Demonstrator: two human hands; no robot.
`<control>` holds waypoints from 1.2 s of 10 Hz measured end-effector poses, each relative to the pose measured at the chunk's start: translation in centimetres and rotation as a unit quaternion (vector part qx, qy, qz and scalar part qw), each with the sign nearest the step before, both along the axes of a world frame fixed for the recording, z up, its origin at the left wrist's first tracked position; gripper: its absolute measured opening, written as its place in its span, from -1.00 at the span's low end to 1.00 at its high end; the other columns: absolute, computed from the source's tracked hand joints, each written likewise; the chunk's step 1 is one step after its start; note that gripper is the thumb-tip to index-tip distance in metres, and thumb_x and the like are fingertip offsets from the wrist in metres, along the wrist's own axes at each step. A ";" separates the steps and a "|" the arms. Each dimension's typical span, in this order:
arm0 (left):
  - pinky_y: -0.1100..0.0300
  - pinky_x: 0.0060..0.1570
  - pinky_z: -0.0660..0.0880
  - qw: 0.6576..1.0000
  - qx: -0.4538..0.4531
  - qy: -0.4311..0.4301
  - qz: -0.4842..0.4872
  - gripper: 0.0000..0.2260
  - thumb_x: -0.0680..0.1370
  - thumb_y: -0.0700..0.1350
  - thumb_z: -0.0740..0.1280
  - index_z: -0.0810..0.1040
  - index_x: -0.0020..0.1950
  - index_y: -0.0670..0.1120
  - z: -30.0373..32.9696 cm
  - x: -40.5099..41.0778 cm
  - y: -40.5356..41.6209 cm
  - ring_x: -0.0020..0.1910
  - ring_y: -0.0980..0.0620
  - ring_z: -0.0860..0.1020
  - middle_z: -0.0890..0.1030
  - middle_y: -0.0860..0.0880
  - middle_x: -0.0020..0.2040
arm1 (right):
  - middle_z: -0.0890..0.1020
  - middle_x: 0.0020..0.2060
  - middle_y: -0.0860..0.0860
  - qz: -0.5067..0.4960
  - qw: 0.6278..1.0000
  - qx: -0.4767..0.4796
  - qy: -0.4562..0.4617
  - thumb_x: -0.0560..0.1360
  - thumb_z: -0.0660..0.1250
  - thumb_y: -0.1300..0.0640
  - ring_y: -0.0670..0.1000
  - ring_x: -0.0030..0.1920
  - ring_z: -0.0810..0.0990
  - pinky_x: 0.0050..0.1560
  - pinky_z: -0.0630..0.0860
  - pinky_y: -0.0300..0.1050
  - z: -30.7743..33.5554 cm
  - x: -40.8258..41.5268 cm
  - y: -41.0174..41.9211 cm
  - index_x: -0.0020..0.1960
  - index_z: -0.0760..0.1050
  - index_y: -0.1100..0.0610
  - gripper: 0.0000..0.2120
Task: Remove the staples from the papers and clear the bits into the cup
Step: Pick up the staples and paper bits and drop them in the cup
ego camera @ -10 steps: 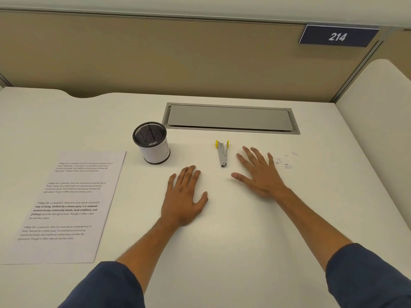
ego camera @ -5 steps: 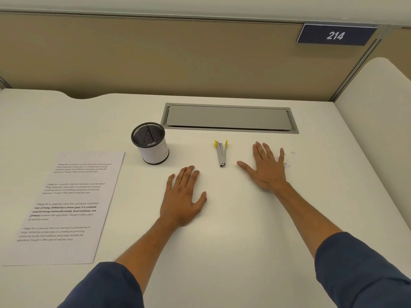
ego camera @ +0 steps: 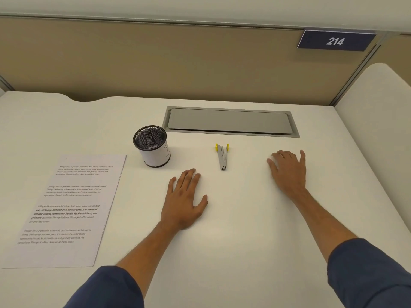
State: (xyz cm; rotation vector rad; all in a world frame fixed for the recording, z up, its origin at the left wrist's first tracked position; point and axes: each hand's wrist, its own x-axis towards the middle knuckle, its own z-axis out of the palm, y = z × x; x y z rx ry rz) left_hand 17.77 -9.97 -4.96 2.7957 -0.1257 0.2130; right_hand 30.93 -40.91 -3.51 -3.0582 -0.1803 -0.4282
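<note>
At nine o'clock the papers [ego camera: 66, 210] are laid flat on the white counter [ego camera: 244, 241]. The mesh cup [ego camera: 152, 146] is stood upright at their far right corner. The left hand [ego camera: 184, 201] is pressed flat, fingers straight. At twelve o'clock the staple remover [ego camera: 222, 156] is left untouched. The right hand [ego camera: 288, 170] is spread flat at two o'clock, with any staple bits hidden beneath it.
</note>
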 end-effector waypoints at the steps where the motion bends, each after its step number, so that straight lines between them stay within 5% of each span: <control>1: -0.01 0.52 -0.05 1.000 0.000 -0.001 0.001 -0.40 0.54 0.22 0.05 0.25 0.53 -0.02 0.0 0.0 0.0 0.55 0.05 0.10 0.19 0.03 0.57 | 0.66 0.05 0.03 -0.007 1.000 0.007 -0.005 0.60 0.17 0.07 0.08 0.12 0.58 0.45 0.05 0.14 0.3 -0.1 -0.9 0.03 0.61 0.11 -0.75; 3: 0.00 0.52 -0.07 1.000 0.003 0.005 0.000 -0.39 0.54 0.23 0.04 0.24 0.53 -0.01 0.0 0.0 0.0 0.56 0.07 0.08 0.18 0.04 0.58 | 0.59 0.20 0.12 -0.060 0.995 0.077 0.019 0.59 0.20 0.01 0.18 0.16 0.55 0.27 0.34 0.08 1.6 -0.3 -2.6 0.20 0.55 0.19 -0.67; 5: 0.00 0.52 -0.07 1.000 0.003 0.004 0.000 -0.40 0.54 0.23 0.04 0.23 0.53 -0.01 0.0 0.0 0.0 0.56 0.07 0.07 0.17 0.05 0.58 | 0.35 0.41 0.11 -0.072 0.981 0.108 0.146 0.59 0.07 -0.20 0.15 0.40 0.33 0.28 0.36 0.11 2.2 -0.9 -3.7 0.40 0.32 0.18 -0.44; 7: -0.02 0.52 -0.05 1.000 -0.001 0.004 -0.002 -0.40 0.54 0.22 0.04 0.23 0.53 -0.02 0.0 0.0 0.0 0.56 0.07 0.08 0.18 0.04 0.58 | 0.40 0.31 0.06 0.001 0.985 0.066 0.157 0.60 0.16 -0.09 0.12 0.30 0.38 0.06 0.47 0.05 2.3 -1.7 -3.7 0.33 0.40 0.11 -0.60; 9: -0.01 0.52 -0.05 1.000 -0.001 0.002 -0.002 -0.40 0.55 0.22 0.04 0.24 0.53 -0.02 0.1 0.0 0.0 0.56 0.07 0.08 0.18 0.04 0.57 | 0.56 0.05 0.09 0.046 0.985 0.088 0.139 0.61 0.20 0.08 0.13 -0.01 0.56 -0.12 0.42 -0.10 2.9 -0.9 -3.8 0.17 0.58 0.15 -0.74; 11: 0.01 0.52 -0.07 1.000 0.004 0.003 -0.002 -0.40 0.55 0.23 0.04 0.23 0.53 -0.02 0.0 0.0 0.0 0.56 0.07 0.07 0.18 0.04 0.58 | 0.56 0.14 0.06 0.004 0.983 0.130 0.128 0.56 0.29 0.07 0.11 0.06 0.59 -0.01 0.42 -0.10 3.5 0.2 -3.7 0.17 0.57 0.16 -0.75; 12: 0.01 0.52 -0.08 1.000 0.005 0.005 -0.002 -0.40 0.55 0.23 0.03 0.22 0.54 -0.01 0.0 0.1 0.0 0.56 0.08 0.06 0.16 0.05 0.58 | 0.43 0.33 0.11 -0.033 0.985 0.117 0.124 0.55 0.21 0.20 0.18 0.24 0.50 0.16 0.45 0.06 4.1 1.1 -4.2 0.33 0.45 0.22 -0.64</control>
